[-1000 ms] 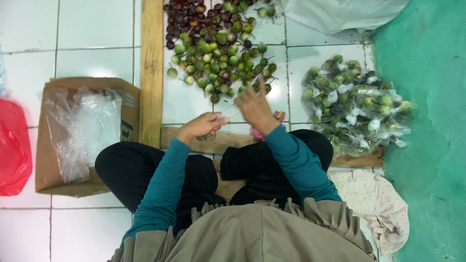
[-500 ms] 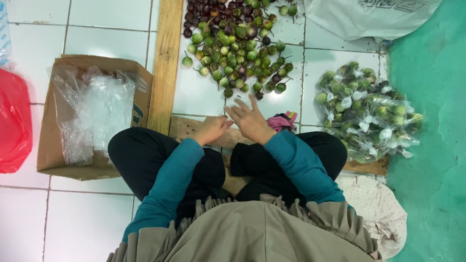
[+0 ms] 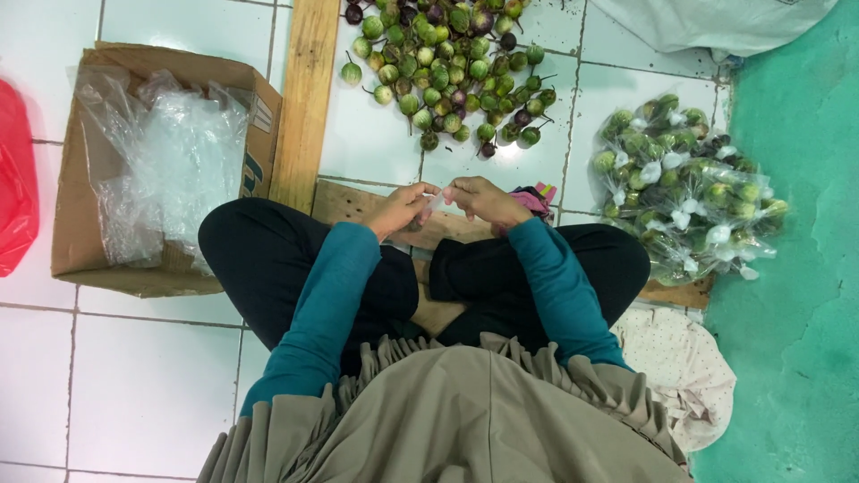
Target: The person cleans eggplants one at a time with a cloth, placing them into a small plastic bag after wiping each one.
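Your left hand (image 3: 403, 207) and right hand (image 3: 483, 199) meet just above your crossed legs, fingertips pressed together on a small clear plastic bag (image 3: 436, 199) held between them; each grip pinches an edge of that bag, and what it holds is too small to tell. Directly beyond your hands, a loose pile of small round green and purple eggplants (image 3: 447, 72) lies spread on the white tiled floor (image 3: 376, 143). To your right, a heap of filled clear bags (image 3: 684, 183), each knotted with green fruit inside, sits near the green painted strip of floor (image 3: 796, 268). To your left, an open brown cardboard box (image 3: 161, 76) holds a bundle of empty clear plastic bags (image 3: 165, 161), and a red plastic bag (image 3: 16, 179) lies at the frame edge beside it. A long wooden plank (image 3: 306, 98) runs between the box and the eggplant pile. A pink item (image 3: 535, 199) peeks out just behind your right hand.
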